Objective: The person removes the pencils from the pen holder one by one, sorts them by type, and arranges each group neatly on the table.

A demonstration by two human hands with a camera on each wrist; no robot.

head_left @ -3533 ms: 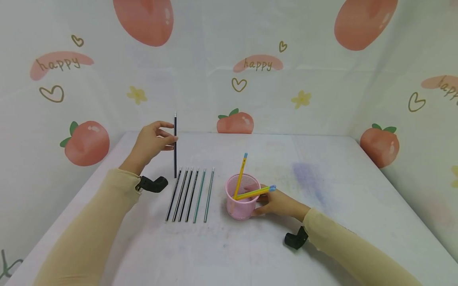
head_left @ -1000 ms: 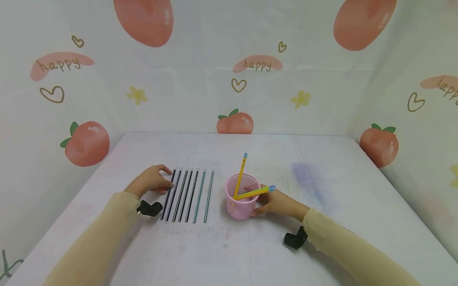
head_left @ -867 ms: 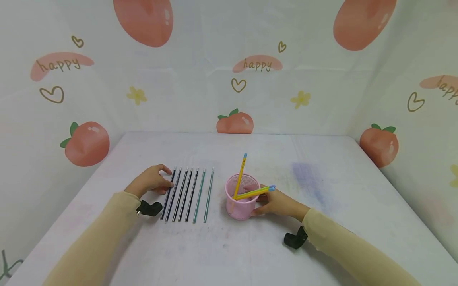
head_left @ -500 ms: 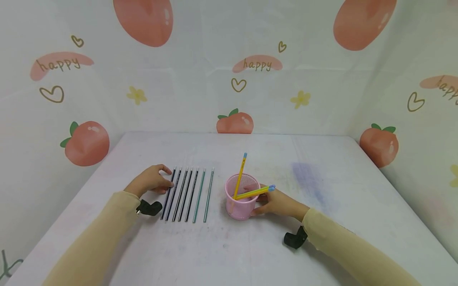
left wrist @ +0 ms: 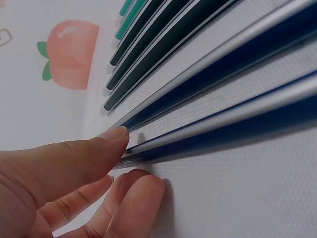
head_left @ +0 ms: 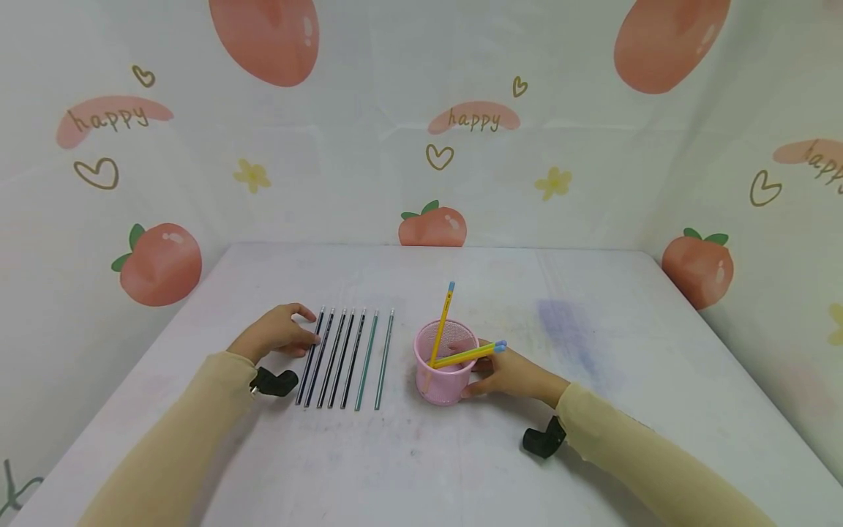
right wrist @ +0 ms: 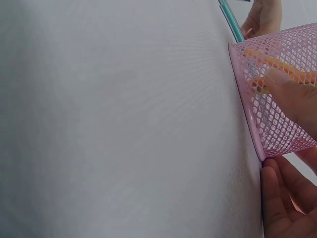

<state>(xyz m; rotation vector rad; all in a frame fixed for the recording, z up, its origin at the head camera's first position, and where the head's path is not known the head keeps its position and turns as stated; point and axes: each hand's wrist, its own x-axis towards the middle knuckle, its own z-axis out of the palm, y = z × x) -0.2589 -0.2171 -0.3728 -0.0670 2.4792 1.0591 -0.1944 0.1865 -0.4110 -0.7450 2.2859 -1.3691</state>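
Note:
On the table, a row of dark pencils [head_left: 336, 359] and two green pencils [head_left: 383, 366] lies side by side with silvery ends pointing away. At the row's left end, my left hand [head_left: 279, 331] pinches the outermost dark blue pencil [left wrist: 223, 124] between thumb and fingers; it lies flat on the table. My right hand [head_left: 516, 377] holds the pink mesh pencil cup [head_left: 441, 388] from its right side, the thumb [right wrist: 285, 87] against the mesh. Inside the cup, one yellow pencil [head_left: 444, 315] leans upright and others [head_left: 470, 356] slant right over the rim.
Both wrists carry a black camera mount, the left one [head_left: 275, 382] near the pencils' lower ends. The white table [head_left: 421, 468] meets a backdrop [head_left: 369, 183] printed with peaches and hearts. A bluish stain [head_left: 569, 337] marks the cloth right of the cup.
Since 3.5 s ago, my left hand has come down with the upright dark pencil and laid it at the row's left end. Over the last second nothing visibly moves; the right hand stays on the cup.

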